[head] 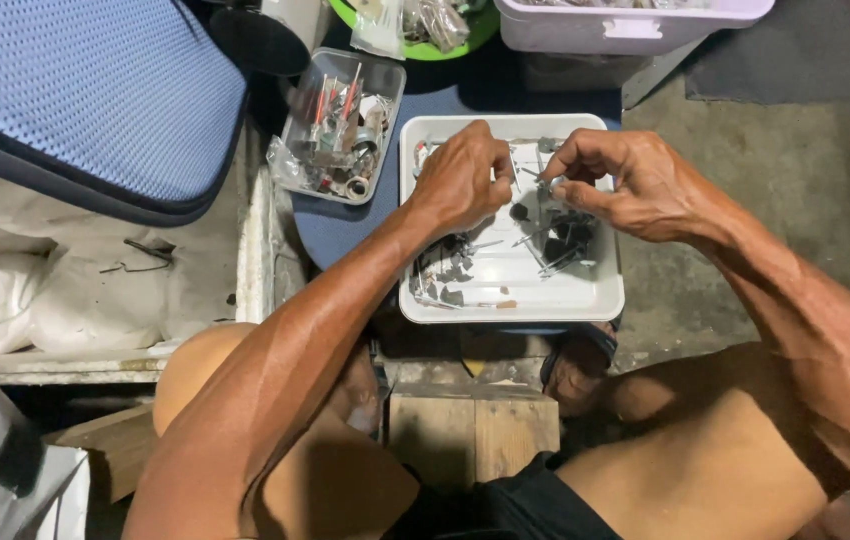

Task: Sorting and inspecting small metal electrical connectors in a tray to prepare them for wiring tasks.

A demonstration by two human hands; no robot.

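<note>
Over the white rectangular plastic tray (505,300) of dark metal bits, a small silvery metal part (555,184) is pinched in the right hand (635,185); just left of it, the left hand (463,180) fingertips are pressed together on something too small to tell.

A shallow square tray (605,295) sits on a round stool seat (330,235), covering its right part. Small metal parts (557,235) lie in the tray, mostly toward its right edge and its near left corner. The left hand (460,180) hovers over the tray's far left corner, the right hand (625,185) over its far right corner, fingertips close together above the far edge. A clear tub of parts (345,125) stands left of the tray, at the seat's far left edge. Behind the tray sit a bowl (425,30) and a storage bin (635,25). A cushioned chair seat (85,100) lies far left.
</note>
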